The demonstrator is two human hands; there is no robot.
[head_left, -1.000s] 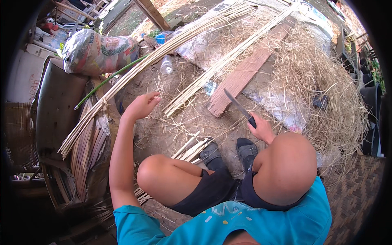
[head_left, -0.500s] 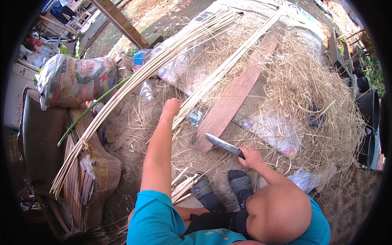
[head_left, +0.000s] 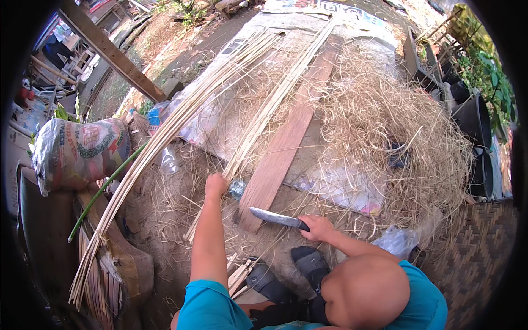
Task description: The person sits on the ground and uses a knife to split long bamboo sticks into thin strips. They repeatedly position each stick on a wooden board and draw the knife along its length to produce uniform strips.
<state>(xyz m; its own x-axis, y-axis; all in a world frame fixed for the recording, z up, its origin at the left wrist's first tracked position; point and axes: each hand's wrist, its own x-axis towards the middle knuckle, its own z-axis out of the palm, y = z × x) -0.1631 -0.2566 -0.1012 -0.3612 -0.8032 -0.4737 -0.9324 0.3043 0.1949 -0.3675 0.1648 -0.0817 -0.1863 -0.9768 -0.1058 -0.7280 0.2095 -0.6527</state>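
Observation:
My left hand (head_left: 216, 185) is closed on a bundle of pale bamboo strips (head_left: 269, 113) lying lengthwise in front of me. The far ends reach the back of a ground sheet, and a few short ends stick out below my fist. In my right hand (head_left: 318, 227) is a large knife (head_left: 275, 216) with a dark handle, its broad blade pointing left. The blade passes just below the near end of a long brown wooden plank (head_left: 280, 148). A clear bluish plastic piece (head_left: 237, 189) lies between my left hand and the plank.
A second, longer strip bundle (head_left: 170, 124) rests at left on a wooden block (head_left: 129, 261), beside a green stick (head_left: 107, 190) and a stuffed sack (head_left: 82, 148). Curly shavings (head_left: 396, 126) heap at right. Cut pieces (head_left: 239, 274) lie by my feet; a woven mat (head_left: 473, 258) is at lower right.
The view has shifted, moving the whole scene left and down in the picture. My left hand sits lower along the strips, near the plank's near end. The knife stays in my right hand.

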